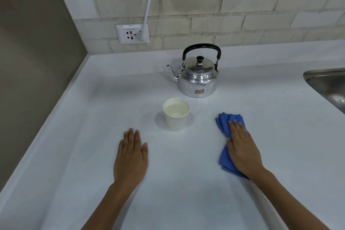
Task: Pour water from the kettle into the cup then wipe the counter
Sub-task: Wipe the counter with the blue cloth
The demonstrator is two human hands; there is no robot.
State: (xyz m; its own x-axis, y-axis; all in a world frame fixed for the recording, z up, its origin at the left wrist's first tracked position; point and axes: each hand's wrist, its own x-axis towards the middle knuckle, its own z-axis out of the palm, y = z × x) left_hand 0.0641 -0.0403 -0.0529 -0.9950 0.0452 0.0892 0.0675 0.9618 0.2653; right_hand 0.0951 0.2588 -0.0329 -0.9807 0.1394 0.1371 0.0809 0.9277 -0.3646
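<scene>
Right hand (242, 147) flat, hiding much of blue cloth (225, 157); sink (324, 82) cropped.

Tabletop (242, 99): I see plain white.
Kettle (197, 78): silver, black handle.
Cup (176, 115): cream.
Cloth (226, 136): blue.
Wall tiles (205, 5): beige brick pattern.

This is a kitchen. A long white counter (186, 183) runs along a wall of pale tiles (205, 5). A shiny metal sink (328, 84) sits in the counter at 3 o'clock. A wall socket (132, 34) with a white cord (149, 2) plugged in is at 11 o'clock. A metal kettle (197, 78) stands at 12 o'clock.
</scene>
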